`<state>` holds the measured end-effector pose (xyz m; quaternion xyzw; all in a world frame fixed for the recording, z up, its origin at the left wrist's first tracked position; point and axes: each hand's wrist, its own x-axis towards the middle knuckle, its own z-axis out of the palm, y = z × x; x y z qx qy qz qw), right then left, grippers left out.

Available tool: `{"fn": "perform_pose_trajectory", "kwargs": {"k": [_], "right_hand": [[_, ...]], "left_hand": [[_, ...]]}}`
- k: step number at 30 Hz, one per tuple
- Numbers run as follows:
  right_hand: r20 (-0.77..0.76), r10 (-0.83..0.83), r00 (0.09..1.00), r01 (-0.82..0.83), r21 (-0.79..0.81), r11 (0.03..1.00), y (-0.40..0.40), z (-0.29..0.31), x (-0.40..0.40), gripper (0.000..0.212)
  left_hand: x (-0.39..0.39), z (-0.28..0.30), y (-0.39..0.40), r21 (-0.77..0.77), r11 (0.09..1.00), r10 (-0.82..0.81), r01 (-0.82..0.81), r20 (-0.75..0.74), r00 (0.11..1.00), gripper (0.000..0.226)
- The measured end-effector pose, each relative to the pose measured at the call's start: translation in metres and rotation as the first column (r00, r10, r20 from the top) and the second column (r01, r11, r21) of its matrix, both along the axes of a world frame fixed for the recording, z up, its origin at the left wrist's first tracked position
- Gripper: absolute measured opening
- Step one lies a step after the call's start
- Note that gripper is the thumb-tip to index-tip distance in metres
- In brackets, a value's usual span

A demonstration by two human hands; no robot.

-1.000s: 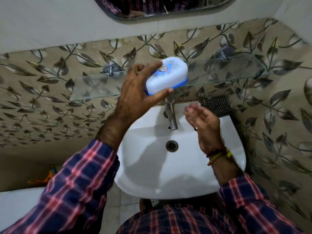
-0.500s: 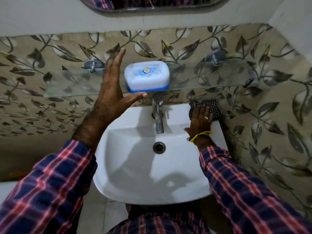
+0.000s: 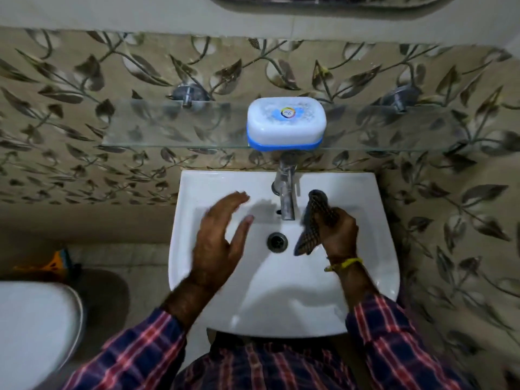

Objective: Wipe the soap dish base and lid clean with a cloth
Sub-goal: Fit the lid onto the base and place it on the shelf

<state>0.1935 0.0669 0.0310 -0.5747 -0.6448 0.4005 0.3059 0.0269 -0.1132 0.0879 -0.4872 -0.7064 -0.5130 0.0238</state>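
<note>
The soap dish (image 3: pixel 286 123), white lid closed over a blue base, rests on the glass shelf (image 3: pixel 174 128) above the tap. My left hand (image 3: pixel 222 240) hovers over the left side of the white basin (image 3: pixel 365 291), fingers spread and holding nothing. My right hand (image 3: pixel 339 233) is over the basin to the right of the tap, closed around a dark checked cloth (image 3: pixel 313 223) that hangs down from my fist.
A chrome tap (image 3: pixel 287 192) stands at the back of the basin, with the drain (image 3: pixel 277 241) below it. A white toilet (image 3: pixel 33 330) sits at the lower left. Leaf-patterned tiles cover the wall; a mirror edge shows at the top.
My left hand set the soap dish on the shelf, let go and dropped down over the basin. My right hand picked the cloth off the basin's back right corner and brought it inward.
</note>
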Motion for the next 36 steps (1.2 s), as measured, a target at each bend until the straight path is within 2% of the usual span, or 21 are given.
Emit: {"fn": "perform_pose_trajectory", "kwargs": {"k": [3,5,7,9,11,13,15,16,18,21,24,26,28,30,31,33,35,36], "right_hand": [[-0.357,-0.033,0.933,-0.109,-0.369,0.923,-0.040,0.011,-0.007,0.007],[-0.485,-0.016,0.874,-0.262,-0.498,0.826,-0.060,0.019,-0.016,0.010],[-0.605,0.038,0.795,-0.435,-0.527,0.730,-0.074,0.026,-0.031,0.024],[-0.711,0.021,0.703,-0.556,-0.531,0.639,-0.083,0.034,-0.048,0.031],[-0.763,-0.030,0.646,-0.599,-0.530,0.600,-0.086,0.041,-0.065,0.029],[-0.789,-0.045,0.613,-0.624,-0.518,0.586,-0.090,0.046,-0.077,0.028],[-0.775,-0.045,0.631,-0.607,-0.528,0.594,-0.093,0.048,-0.082,0.032],[-0.755,-0.055,0.654,-0.579,-0.546,0.605,-0.094,0.049,-0.083,0.037],[-0.709,-0.066,0.702,-0.514,-0.569,0.642,-0.098,0.051,-0.080,0.044],[-0.658,-0.032,0.752,-0.460,-0.558,0.691,-0.099,0.050,-0.076,0.040],[-0.636,-0.068,0.769,-0.443,-0.607,0.660,-0.100,0.044,-0.079,0.023],[-0.607,-0.080,0.790,-0.431,-0.644,0.633,-0.099,0.038,-0.085,0.027],[-0.566,-0.052,0.823,-0.408,-0.653,0.638,-0.094,0.033,-0.096,0.029],[-0.530,-0.067,0.846,-0.349,-0.644,0.681,-0.083,0.028,-0.111,0.027],[-0.529,-0.087,0.844,-0.320,-0.628,0.710,-0.076,0.026,-0.121,0.025],[-0.562,-0.112,0.820,-0.287,-0.572,0.769,-0.062,0.024,-0.143,0.024],[-0.600,-0.128,0.790,-0.285,-0.544,0.789,-0.052,0.018,-0.163,0.026],[-0.569,-0.124,0.813,-0.262,-0.547,0.795,-0.049,0.013,-0.170,0.029]], "left_hand": [[-0.002,-0.020,-0.012,-0.151,0.988,-0.011,0.036,0.163,0.986,0.032],[-0.009,-0.031,-0.019,-0.275,0.960,0.058,0.054,0.386,0.921,0.033],[-0.019,-0.038,-0.026,-0.357,0.914,0.103,0.191,0.661,0.744,0.040],[-0.027,-0.043,-0.033,-0.234,0.928,0.047,0.289,0.844,0.534,0.048],[-0.037,-0.041,-0.035,-0.088,0.953,-0.029,0.288,0.925,0.380,0.052],[-0.048,-0.036,-0.037,-0.002,0.948,-0.070,0.317,0.974,0.216,0.038],[-0.055,-0.032,-0.038,0.024,0.948,-0.065,0.317,0.991,0.118,0.026],[-0.058,-0.031,-0.037,0.006,0.956,-0.039,0.293,0.994,0.106,0.024],[-0.067,-0.030,-0.037,-0.064,0.967,0.030,0.245,0.990,0.139,0.023],[-0.084,-0.028,-0.038,-0.130,0.962,0.090,0.238,0.981,0.173,0.020],[-0.099,-0.034,-0.037,-0.176,0.954,0.138,0.242,0.976,0.169,0.014],[-0.101,-0.040,-0.036,-0.199,0.946,0.163,0.257,0.974,0.156,0.006],[-0.109,-0.043,-0.032,-0.221,0.942,0.188,0.253,0.971,0.149,0.010],[-0.123,-0.043,-0.023,-0.230,0.947,0.195,0.226,0.967,0.166,0.025],[-0.132,-0.040,-0.015,-0.219,0.953,0.179,0.208,0.964,0.197,0.034],[-0.149,-0.034,0.004,-0.183,0.968,0.121,0.171,0.940,0.320,0.048],[-0.163,-0.030,0.026,-0.158,0.979,0.082,0.129,0.885,0.459,0.054],[-0.170,-0.030,0.035,-0.190,0.976,0.098,0.107,0.820,0.564,0.056]]}}
